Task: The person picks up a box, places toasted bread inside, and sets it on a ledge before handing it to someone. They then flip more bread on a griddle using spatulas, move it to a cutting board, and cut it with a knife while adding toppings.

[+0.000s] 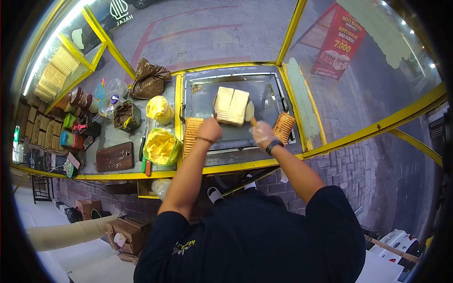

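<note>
A pale block of bread (231, 106) with light grill stripes and a split down its top sits on the flat griddle (203, 101). My right hand (263, 133), in a clear plastic glove, grips the wooden handle of a spatula (249, 112). The spatula's blade is against the bread's right side. At the bread's lower left corner, my left hand (210, 129) is closed in a fist. A small dark tip pokes out above it; the rest is hidden. Browned, ridged bread slabs lie beside each hand, one at the left (192, 132) and another at the right (284, 126).
A narrow metal blade (272, 92) lies at the griddle's right. Left of the griddle stand two tubs of yellow spread (160, 109) (161, 147), a dark spread container (126, 116), a brown board (114, 156) and a brown plastic bag (150, 78). Yellow framing (226, 166) edges the counter.
</note>
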The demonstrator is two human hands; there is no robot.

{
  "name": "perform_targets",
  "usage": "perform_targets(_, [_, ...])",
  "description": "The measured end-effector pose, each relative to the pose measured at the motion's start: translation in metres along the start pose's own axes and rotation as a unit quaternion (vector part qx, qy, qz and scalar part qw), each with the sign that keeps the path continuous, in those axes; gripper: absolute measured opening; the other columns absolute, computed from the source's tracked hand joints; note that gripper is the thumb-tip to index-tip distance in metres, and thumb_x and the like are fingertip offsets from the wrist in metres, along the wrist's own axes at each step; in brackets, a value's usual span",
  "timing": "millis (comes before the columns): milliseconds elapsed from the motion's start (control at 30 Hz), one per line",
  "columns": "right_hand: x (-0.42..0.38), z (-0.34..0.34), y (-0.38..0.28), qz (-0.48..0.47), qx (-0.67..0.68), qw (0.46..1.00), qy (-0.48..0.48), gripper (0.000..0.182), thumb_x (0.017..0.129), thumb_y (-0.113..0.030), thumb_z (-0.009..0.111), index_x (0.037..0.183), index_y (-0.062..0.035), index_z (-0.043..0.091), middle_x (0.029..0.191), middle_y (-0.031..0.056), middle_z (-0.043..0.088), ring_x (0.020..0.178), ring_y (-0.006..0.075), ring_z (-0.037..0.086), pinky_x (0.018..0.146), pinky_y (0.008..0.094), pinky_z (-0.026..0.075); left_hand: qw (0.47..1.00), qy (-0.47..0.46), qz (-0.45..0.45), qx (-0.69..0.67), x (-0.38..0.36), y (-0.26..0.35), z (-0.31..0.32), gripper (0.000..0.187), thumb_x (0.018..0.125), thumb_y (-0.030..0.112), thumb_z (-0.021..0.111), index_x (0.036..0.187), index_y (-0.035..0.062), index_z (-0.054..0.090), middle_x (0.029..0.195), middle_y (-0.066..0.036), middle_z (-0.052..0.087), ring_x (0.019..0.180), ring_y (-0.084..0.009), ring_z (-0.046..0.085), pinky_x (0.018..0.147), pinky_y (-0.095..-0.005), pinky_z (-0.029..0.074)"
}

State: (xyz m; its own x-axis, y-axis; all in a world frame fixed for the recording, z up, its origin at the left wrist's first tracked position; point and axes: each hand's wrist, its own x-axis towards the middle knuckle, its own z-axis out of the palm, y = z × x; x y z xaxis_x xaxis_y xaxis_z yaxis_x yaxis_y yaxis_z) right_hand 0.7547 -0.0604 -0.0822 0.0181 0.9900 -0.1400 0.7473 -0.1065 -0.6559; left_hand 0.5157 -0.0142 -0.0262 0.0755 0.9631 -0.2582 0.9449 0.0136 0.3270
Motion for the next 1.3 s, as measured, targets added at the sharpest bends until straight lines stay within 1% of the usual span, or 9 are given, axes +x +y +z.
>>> perform_targets(200, [-0.102, -0.004, -0.017, 0.364, 0.473, 0.795, -0.108, 0.027, 0.091, -0.033, 0.069, 0.081, -0.0091, 0.064, 0.055, -0.0003, 0.047, 0.037, 0.0096, 0.035, 0.036, 0.0274, 0.022, 0.972, -0.075, 0.059, 0.212, 0.022, -0.010, -0.065, 0.028, 0.085, 0.014, 0.057, 0.109, 0.0057, 0.070, 0.108, -0.020, 0.070, 0.100, -0.0356, 0.069, 0.085, -0.0435, 0.056])
perform_targets(433, [-0.050, 0.015, -0.042, 0.352, 0.459, 0.814, -0.049, 0.015, 0.088, -0.019, 0.068, 0.078, -0.0100, 0.061, 0.056, -0.0005, 0.049, 0.037, 0.0111, 0.036, 0.034, 0.0284, 0.026, 0.964, -0.109, 0.147, 0.193, 0.004, 0.000, -0.040, 0.030, 0.083, 0.012, 0.055, 0.110, 0.0081, 0.070, 0.105, -0.021, 0.070, 0.097, -0.0361, 0.069, 0.083, -0.0452, 0.055])
perform_targets(567, [-0.015, -0.089, -0.072, 0.080, 0.009, 0.994, -0.077, 0.017, 0.088, -0.019, 0.067, 0.077, -0.0056, 0.070, 0.060, 0.0090, 0.059, 0.045, 0.0220, 0.053, 0.044, 0.0388, 0.044, 0.973, -0.151, 0.165, 0.058, 0.043, -0.022, -0.036, 0.029, 0.083, 0.018, 0.057, 0.103, 0.0023, 0.071, 0.096, -0.022, 0.071, 0.085, -0.0354, 0.070, 0.076, -0.0437, 0.055])
perform_targets(633, [-0.007, -0.137, -0.085, -0.178, -0.289, 0.938, -0.076, 0.009, 0.083, -0.016, 0.068, 0.087, -0.0103, 0.074, 0.074, 0.0143, 0.067, 0.064, 0.0290, 0.064, 0.061, 0.0395, 0.053, 0.975, -0.201, 0.095, -0.014, 0.055, -0.026, -0.060, 0.032, 0.082, 0.021, 0.058, 0.101, -0.0016, 0.072, 0.095, -0.024, 0.071, 0.084, -0.0366, 0.070, 0.074, -0.0420, 0.055])
perform_targets(700, [0.001, -0.162, -0.101, -0.178, -0.370, 0.905, -0.109, 0.021, 0.078, -0.021, 0.072, 0.094, -0.0090, 0.074, 0.094, 0.0232, 0.069, 0.091, 0.0381, 0.068, 0.084, 0.0432, 0.054, 0.981, -0.192, 0.023, 0.011, 0.071, -0.033, -0.076, 0.036, 0.084, 0.025, 0.058, 0.100, -0.0057, 0.070, 0.089, -0.024, 0.071, 0.078, -0.0371, 0.070, 0.069, -0.0413, 0.054])
perform_targets(867, [0.009, -0.136, -0.054, 0.132, -0.198, 0.971, -0.018, 0.026, 0.085, -0.028, 0.073, 0.104, -0.0098, 0.073, 0.102, 0.0214, 0.069, 0.104, 0.0366, 0.065, 0.092, 0.0426, 0.052, 0.993, -0.098, 0.029, 0.057, 0.055, -0.041, -0.082, 0.045, 0.093, 0.036, 0.054, 0.106, -0.0048, 0.069, 0.110, -0.029, 0.067, 0.106, -0.0403, 0.065, 0.090, -0.0442, 0.052])
perform_targets(967, [-0.010, -0.101, -0.043, 0.130, -0.182, 0.975, -0.003, 0.032, 0.089, -0.023, 0.059, 0.104, 0.0021, 0.071, 0.107, 0.0258, 0.068, 0.104, 0.0388, 0.066, 0.088, 0.0446, 0.054, 0.993, -0.100, 0.055, 0.031, 0.022, -0.027, -0.065, 0.042, 0.094, 0.031, 0.051, 0.107, -0.0051, 0.069, 0.109, -0.031, 0.065, 0.106, -0.0422, 0.064, 0.092, -0.0448, 0.051])
perform_targets(1033, [-0.002, -0.070, -0.017, -0.089, -0.346, 0.930, -0.083, 0.028, 0.089, -0.017, 0.052, 0.098, 0.0017, 0.071, 0.102, 0.0268, 0.069, 0.100, 0.0401, 0.066, 0.086, 0.0456, 0.054, 0.993, -0.114, 0.032, 0.013, -0.006, -0.011, -0.055, 0.039, 0.094, 0.025, 0.048, 0.105, -0.0059, 0.069, 0.110, -0.032, 0.064, 0.107, -0.0433, 0.063, 0.093, -0.0459, 0.051])
perform_targets(1300, [-0.008, -0.032, -0.010, -0.091, -0.141, 0.972, 0.163, 0.030, 0.092, -0.017, 0.056, 0.118, -0.0038, 0.059, 0.078, 0.0187, 0.066, 0.070, 0.0381, 0.065, 0.062, 0.0476, 0.051, 1.000, 0.006, -0.002, 0.008, -0.078, -0.003, -0.039, 0.039, 0.089, 0.012, 0.051, 0.124, -0.0044, 0.058, 0.101, -0.030, 0.067, 0.098, -0.0440, 0.065, 0.084, -0.0505, 0.053])
